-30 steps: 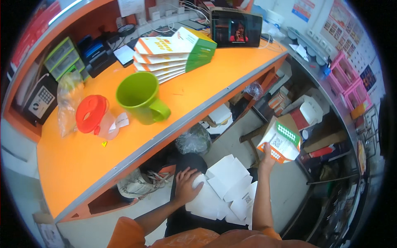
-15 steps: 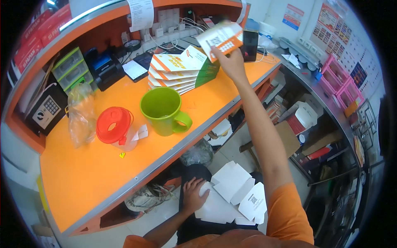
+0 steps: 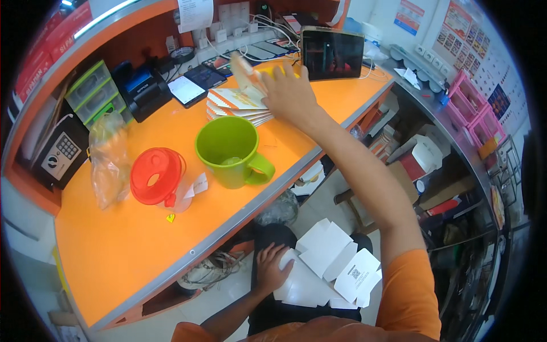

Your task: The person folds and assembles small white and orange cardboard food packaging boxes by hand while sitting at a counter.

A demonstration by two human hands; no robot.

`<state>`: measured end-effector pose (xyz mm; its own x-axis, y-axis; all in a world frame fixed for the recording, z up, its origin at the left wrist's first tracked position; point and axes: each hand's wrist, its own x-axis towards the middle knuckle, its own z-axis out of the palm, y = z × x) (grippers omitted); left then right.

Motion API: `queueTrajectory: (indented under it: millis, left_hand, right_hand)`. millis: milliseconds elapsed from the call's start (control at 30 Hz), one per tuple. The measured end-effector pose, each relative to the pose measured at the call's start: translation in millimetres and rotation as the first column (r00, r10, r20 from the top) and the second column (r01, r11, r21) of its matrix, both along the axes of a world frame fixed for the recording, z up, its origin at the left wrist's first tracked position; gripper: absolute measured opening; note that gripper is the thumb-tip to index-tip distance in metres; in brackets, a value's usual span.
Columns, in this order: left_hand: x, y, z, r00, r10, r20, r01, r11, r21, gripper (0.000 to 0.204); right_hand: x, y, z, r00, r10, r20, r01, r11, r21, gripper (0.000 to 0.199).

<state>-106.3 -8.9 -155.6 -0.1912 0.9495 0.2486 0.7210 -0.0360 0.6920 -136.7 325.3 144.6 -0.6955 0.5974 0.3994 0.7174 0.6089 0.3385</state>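
My left hand (image 3: 273, 269) lies with its fingers stretched out on a flattened white carton (image 3: 316, 285) across my lap. One panel of the carton bears a printed code. My right hand (image 3: 290, 94) reaches over the orange counter, closed on a printed carton piece (image 3: 247, 78), white and orange, blurred by motion and tilted upright. It is just above a stack of similar folded cartons (image 3: 236, 104), and the hand hides the stack's right part. Nearer to me stand a green mug (image 3: 231, 151) and a clear jug with a red lid (image 3: 155, 174).
A tablet (image 3: 331, 54) leans behind my right hand, with phones (image 3: 187, 91) and cables along the counter's back. To the left are a plastic bag (image 3: 109, 159), a small safe (image 3: 60, 149), and a black printer (image 3: 142, 91). The counter's metal edge (image 3: 192, 252) runs above my lap.
My right hand has moved left with the printed carton piece, from beside the stack to over it. The tablet shows more fully. My left hand stays on the white carton.
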Motion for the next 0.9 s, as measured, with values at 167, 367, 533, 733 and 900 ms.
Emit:
queueTrajectory:
  millis: [167, 367, 533, 733, 900]
  left_hand:
    - [-0.8, 5.9, 4.3, 1.000, -0.019, 0.000, 0.019, 1.000, -0.002, 0.043]
    - [2.7, 10.6, 5.4, 0.999, -0.023, -0.039, 0.021, 0.999, -0.045, 0.043]
    - [5.0, 12.8, 8.0, 0.999, -0.050, -0.023, 0.048, 0.997, -0.054, 0.043]
    - [9.0, 14.9, 5.8, 0.998, -0.045, -0.044, 0.041, 0.996, -0.077, 0.043]
    - [12.3, 20.9, 6.5, 0.996, -0.063, -0.061, 0.057, 0.994, -0.093, 0.043]
  right_hand:
    - [-25.8, 8.5, -38.4, 0.878, 0.408, 0.251, -0.461, 0.863, 0.206, 0.043]
    - [-55.3, -25.2, 46.7, 0.834, 0.411, 0.367, -0.185, 0.836, -0.516, 0.037]
    - [-91.5, -4.1, -9.7, 0.843, 0.457, -0.283, -0.538, 0.720, -0.440, 0.045]
    - [-93.6, 0.5, -62.8, 0.810, 0.531, -0.251, -0.582, 0.675, -0.454, 0.058]
    - [-98.8, 0.5, -49.8, 0.852, 0.489, -0.186, -0.508, 0.688, -0.518, 0.058]
